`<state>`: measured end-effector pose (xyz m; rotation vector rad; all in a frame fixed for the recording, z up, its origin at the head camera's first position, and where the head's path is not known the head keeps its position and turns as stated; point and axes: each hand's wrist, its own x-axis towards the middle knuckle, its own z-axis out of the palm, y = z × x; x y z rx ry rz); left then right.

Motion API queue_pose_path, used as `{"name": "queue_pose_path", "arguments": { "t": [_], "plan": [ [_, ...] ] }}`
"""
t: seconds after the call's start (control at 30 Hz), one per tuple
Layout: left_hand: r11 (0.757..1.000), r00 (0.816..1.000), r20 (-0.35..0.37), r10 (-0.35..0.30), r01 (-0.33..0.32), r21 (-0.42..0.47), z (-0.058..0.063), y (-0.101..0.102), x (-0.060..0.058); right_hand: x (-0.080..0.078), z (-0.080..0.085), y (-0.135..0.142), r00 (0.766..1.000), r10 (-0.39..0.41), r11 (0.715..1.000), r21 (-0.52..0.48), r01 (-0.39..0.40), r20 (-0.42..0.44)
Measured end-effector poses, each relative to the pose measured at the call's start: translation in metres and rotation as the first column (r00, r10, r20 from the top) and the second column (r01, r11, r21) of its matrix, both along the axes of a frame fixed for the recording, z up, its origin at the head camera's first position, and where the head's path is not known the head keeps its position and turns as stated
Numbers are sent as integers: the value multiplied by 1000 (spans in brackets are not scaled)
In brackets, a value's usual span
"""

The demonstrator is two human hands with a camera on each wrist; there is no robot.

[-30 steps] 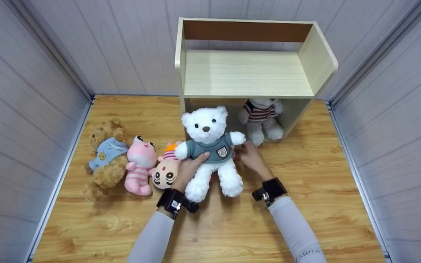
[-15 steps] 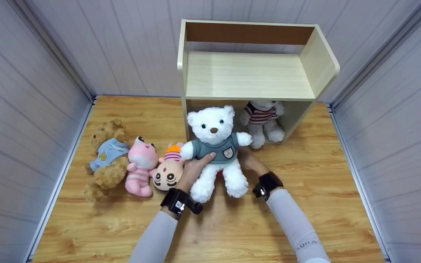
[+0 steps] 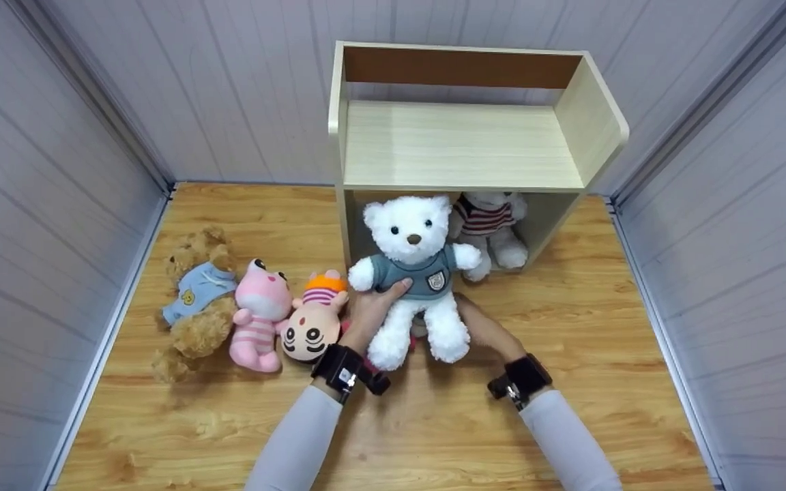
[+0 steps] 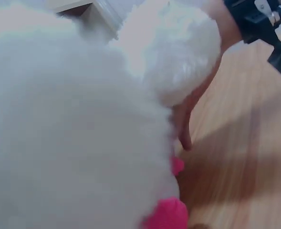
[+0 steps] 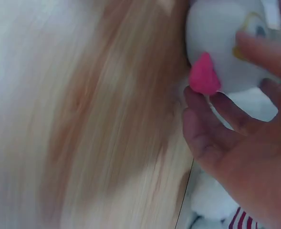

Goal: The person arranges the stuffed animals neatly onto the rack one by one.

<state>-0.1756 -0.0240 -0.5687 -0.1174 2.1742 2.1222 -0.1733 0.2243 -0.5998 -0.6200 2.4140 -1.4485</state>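
Note:
A white teddy bear (image 3: 415,235) in a grey-green shirt is held upright by my left hand (image 3: 372,314), its thumb across the front of the shirt. White fur fills most of the left wrist view. Behind the bear's leg, my right hand (image 3: 485,327) is partly hidden in the head view. The right wrist view shows that hand (image 5: 254,148) with thumb and fingers around a round white plush toy (image 5: 216,28) with a pink bit (image 5: 205,76). Bright pink parts (image 4: 169,214) of a toy also show under the bear in the left wrist view.
Left on the wood floor (image 3: 161,436) lie a brown bear (image 3: 202,327), a pink striped plush (image 3: 256,334) and a big-eyed doll (image 3: 311,331). A two-level shelf (image 3: 464,143) stands behind, with a striped-shirt bear (image 3: 485,218) in its lower level. Panel walls (image 3: 45,204) enclose the floor.
My left hand has moved right with the white teddy bear, which now overlaps the striped-shirt bear. My right hand has gone lower, behind the held bear's leg.

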Motion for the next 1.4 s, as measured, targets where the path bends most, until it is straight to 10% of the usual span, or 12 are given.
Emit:
{"name": "queue_pose_path", "arguments": {
  "t": [0.1, 0.23, 0.33, 0.67, 1.0, 1.4],
  "plan": [
    [1000, 999, 38, -5, 4, 23, -2, 0, 0, -5, 4, 5, 988, -135, 986, 90, 141, -72],
    [999, 999, 52, -16, 14, 36, -5, 1, 0, -7, 21, 7, 964, -267, 957, -115, 267, 21],
    [999, 999, 42, -28, 27, 29, -5, 2, 0, -5, 34, 4, 961, -248, 941, -204, 269, 124],
    [999, 999, 20, -42, 41, 19, -11, 7, 2, -3, 39, -16, 962, -194, 976, -62, 209, 191],
    [997, 994, 72, -80, 81, -7, -19, 9, 4, -6, 30, -28, 890, -370, 892, -165, 421, 268],
    [987, 984, -89, -155, 157, 18, -37, 8, 9, -41, 54, -12, 863, -440, 841, -222, 493, 249]
  ]
}}
